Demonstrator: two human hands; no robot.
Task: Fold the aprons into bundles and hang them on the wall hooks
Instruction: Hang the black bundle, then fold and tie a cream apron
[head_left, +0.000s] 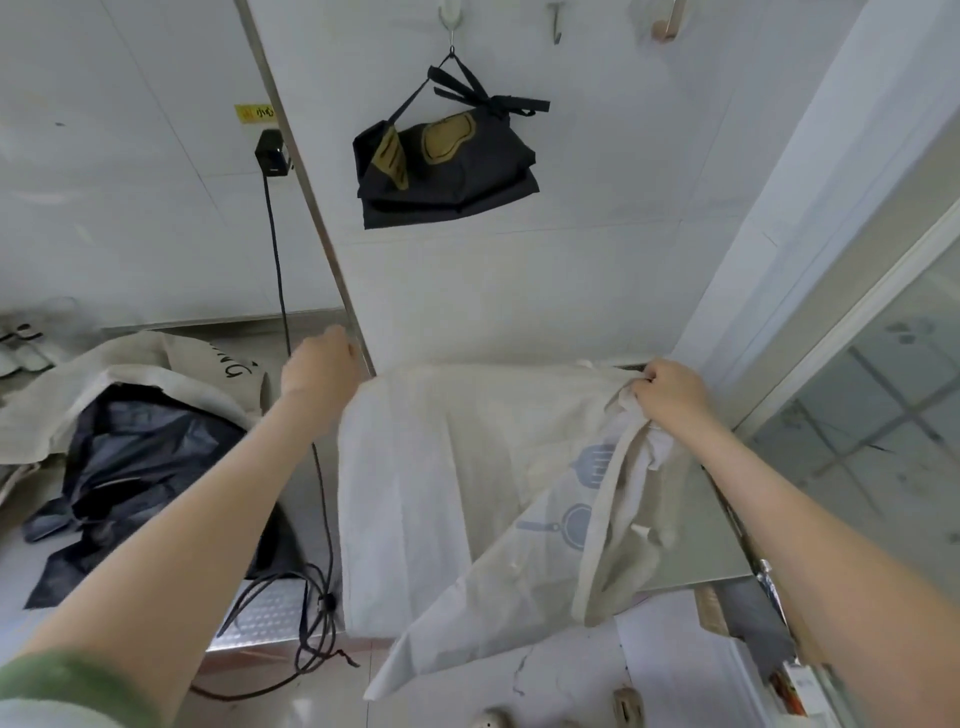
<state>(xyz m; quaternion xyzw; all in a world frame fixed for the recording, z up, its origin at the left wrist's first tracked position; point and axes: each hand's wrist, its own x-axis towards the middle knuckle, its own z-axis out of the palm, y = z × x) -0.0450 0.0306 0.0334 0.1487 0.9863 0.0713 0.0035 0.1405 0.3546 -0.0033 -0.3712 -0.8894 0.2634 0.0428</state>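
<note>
Mid-frame, the cream apron (441, 467) hangs spread between both hands. The left hand (319, 366) grips its upper left corner, and the right hand (672, 389) pinches the upper right corner with a strap. At top centre a black bundle (447, 166) hangs from a hook (450, 21). An apron pile (130, 415) lies at left, with a cable (280, 270) dropping between it and the apron.
</note>
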